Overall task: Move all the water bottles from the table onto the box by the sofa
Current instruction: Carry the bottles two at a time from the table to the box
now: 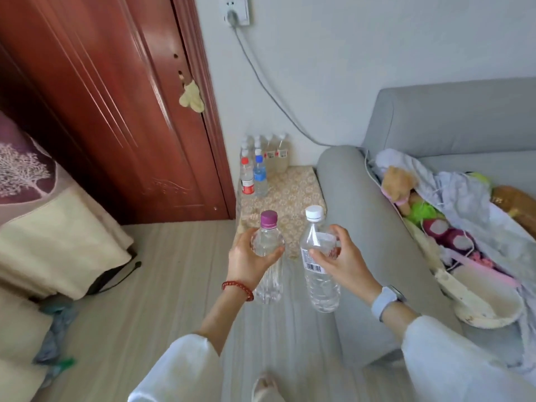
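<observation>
My left hand grips a clear water bottle with a purple cap around its shoulder. My right hand grips a clear bottle with a white cap and a barcode label. I hold both upright in the air, just in front of the box, which has a patterned beige cloth over it and stands beside the sofa arm. Several bottles stand at the box's far end, among them a red-capped one and a blue-capped one.
A red-brown wooden door lies left of the box. The grey sofa on the right carries soft toys and cloth. A cable runs down the wall from a socket. Cushioned furniture sits at the left.
</observation>
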The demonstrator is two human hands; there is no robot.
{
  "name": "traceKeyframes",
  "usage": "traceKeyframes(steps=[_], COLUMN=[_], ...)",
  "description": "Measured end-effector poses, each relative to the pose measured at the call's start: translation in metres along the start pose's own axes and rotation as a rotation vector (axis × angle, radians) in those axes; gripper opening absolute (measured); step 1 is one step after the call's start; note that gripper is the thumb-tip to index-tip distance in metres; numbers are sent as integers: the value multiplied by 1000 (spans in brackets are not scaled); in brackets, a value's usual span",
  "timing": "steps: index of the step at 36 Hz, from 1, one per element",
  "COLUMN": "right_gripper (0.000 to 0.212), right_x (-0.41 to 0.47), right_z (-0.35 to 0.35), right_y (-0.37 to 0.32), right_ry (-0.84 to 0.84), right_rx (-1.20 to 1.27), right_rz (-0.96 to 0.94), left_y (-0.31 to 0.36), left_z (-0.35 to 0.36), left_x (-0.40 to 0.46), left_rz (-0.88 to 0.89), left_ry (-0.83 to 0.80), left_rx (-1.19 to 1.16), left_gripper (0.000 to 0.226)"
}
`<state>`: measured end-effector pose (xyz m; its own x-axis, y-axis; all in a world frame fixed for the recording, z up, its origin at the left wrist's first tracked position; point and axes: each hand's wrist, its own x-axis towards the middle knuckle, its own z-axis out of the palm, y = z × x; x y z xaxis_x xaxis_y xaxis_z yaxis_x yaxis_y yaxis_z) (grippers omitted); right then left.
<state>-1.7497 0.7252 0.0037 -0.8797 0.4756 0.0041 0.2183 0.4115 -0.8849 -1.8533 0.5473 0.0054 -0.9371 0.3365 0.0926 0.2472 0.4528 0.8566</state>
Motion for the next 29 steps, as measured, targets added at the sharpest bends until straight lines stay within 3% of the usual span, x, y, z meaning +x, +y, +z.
traceKeyframes(steps=[6, 16, 23, 29], right_gripper=[56, 68, 81, 76], right_x=[134, 358, 470, 558], right_z=[7, 29, 32, 35], right_y=[18, 42, 57, 99], right_ry=[2, -30, -73, -187], right_rx=[27, -48, -129, -186], right_rz=[-21, 132, 143, 195], left_y=[-19, -50, -59, -82], left_z=[33, 91, 130, 174], left_x=[132, 348, 451, 540], left_rz=[12, 2, 78, 88], left_ry=[-47, -126, -250, -330], left_rx=[42, 115, 367, 413], left_gripper=[66, 72, 82, 67])
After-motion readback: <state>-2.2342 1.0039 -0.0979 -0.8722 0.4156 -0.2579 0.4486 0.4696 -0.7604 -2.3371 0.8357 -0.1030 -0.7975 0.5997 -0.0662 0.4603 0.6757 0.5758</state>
